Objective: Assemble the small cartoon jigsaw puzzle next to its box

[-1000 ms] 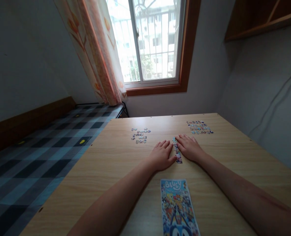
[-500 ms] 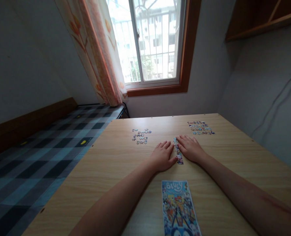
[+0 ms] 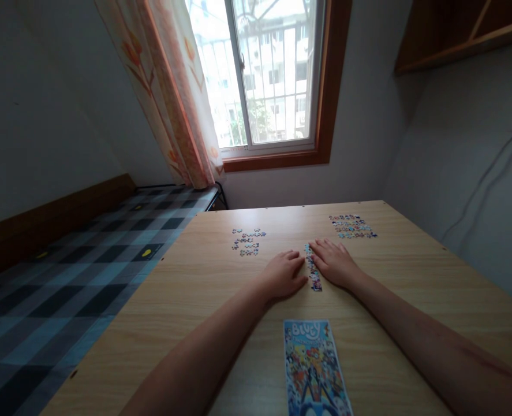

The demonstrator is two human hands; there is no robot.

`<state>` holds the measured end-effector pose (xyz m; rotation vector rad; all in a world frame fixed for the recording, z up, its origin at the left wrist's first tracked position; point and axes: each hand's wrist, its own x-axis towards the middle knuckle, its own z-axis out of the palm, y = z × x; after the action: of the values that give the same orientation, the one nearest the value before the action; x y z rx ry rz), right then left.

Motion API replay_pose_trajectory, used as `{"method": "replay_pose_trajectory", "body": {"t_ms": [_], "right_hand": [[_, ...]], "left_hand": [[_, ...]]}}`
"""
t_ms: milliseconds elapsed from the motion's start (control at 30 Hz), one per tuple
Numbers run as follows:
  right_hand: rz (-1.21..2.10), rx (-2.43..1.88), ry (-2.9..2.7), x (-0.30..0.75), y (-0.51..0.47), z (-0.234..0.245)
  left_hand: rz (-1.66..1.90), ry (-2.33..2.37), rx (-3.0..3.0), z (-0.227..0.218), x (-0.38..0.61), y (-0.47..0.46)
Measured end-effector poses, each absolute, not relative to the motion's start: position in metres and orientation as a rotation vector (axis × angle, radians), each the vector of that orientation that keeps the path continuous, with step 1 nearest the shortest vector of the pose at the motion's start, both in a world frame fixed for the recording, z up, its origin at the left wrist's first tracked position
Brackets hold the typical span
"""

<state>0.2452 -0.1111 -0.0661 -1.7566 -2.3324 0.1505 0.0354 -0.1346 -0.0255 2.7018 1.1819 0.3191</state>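
Observation:
A narrow strip of joined puzzle pieces (image 3: pixel 313 270) lies on the wooden table (image 3: pixel 204 277) between my two hands. My left hand (image 3: pixel 284 274) rests flat on the table just left of the strip, its fingers slightly curled and its thumb near the strip's lower end. On the strip's right side my right hand (image 3: pixel 334 263) lies flat with fingers stretched out along its edge. Neither hand holds anything.
A colourful Bluey picture card (image 3: pixel 314 370) lies near the front edge. Loose puzzle pieces (image 3: pixel 247 241) sit at the left back, and a laid-out patch of pieces (image 3: pixel 351 226) at the right back. A checked bed (image 3: pixel 65 266) lies left of the table, beneath a curtained window (image 3: pixel 264 75).
My left hand has drawn back a little from the strip, its fingers slightly more curled. The view has shifted slightly; the strip and my right hand stay put.

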Motion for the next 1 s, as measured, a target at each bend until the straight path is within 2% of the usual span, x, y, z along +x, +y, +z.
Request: {"method": "replay_pose_trajectory", "body": {"t_ms": [67,133,233,300,400,533,700,1000], "right_hand": [[0.159,-1.755,-2.332,0.245,-0.111,-0.066],[0.165,-1.758,-2.33,0.246,-0.111,-0.066],[0.167,-1.763,-2.332,0.246,-0.11,-0.066],[0.162,-1.762,-2.338,0.246,-0.109,-0.066],[0.146,-1.762,-2.347,0.246,-0.109,-0.066],[0.138,-1.773,-2.34,0.246,-0.11,-0.066],[0.163,-1.77,-2.337,0.246,-0.11,-0.065],[0.168,-1.761,-2.339,0.247,-0.109,-0.066]], "left_hand": [[0.393,1.174,2.667,-0.012,0.024,-0.123],[0.615,1.329,2.6,0.004,0.006,-0.109],[0.918,1.665,2.493,0.024,-0.027,-0.09],[0.977,1.908,2.444,0.027,-0.049,-0.08],[0.793,2.146,2.394,0.016,-0.073,-0.071],[0.561,2.222,2.358,-0.008,-0.084,-0.067],[0.562,2.211,2.408,-0.021,-0.084,-0.069],[0.383,2.165,2.419,-0.016,-0.083,-0.072]]}}
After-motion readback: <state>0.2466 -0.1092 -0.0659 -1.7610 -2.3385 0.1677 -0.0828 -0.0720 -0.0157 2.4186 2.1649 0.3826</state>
